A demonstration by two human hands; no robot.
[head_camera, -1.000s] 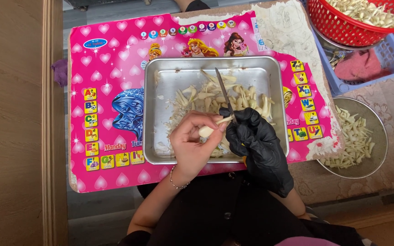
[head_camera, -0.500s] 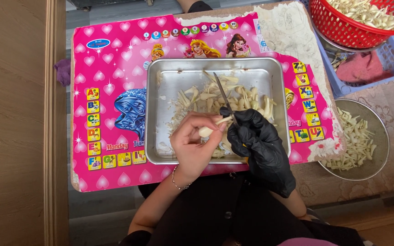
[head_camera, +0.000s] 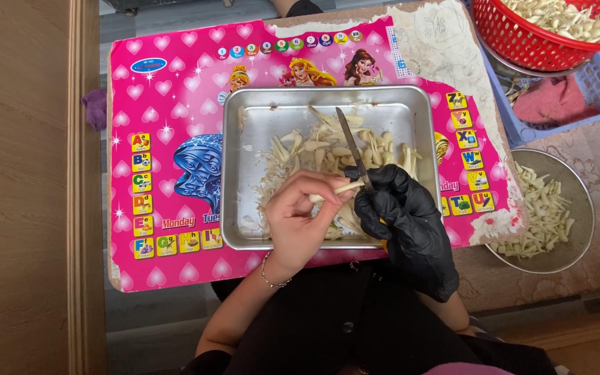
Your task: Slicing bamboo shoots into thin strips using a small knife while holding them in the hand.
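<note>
Over the metal tray [head_camera: 244, 173], the bare left hand [head_camera: 303, 215] pinches a pale peeled piece [head_camera: 347, 187], its near end hidden by fingers; the black-gloved right hand [head_camera: 404, 222] closes round a knife [head_camera: 350, 142], handle fully covered; red basket [head_camera: 522, 42] cut off at top

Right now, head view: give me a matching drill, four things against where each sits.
Things:
1. knife
2. metal tray
3. red basket
4. round metal bowl

Places:
A. top right corner, filled with pale pieces
B. on the pink board
C. in the gloved right hand
D. right of the pink board, near its lower corner

Pairs: 1-C, 2-B, 3-A, 4-D
</note>
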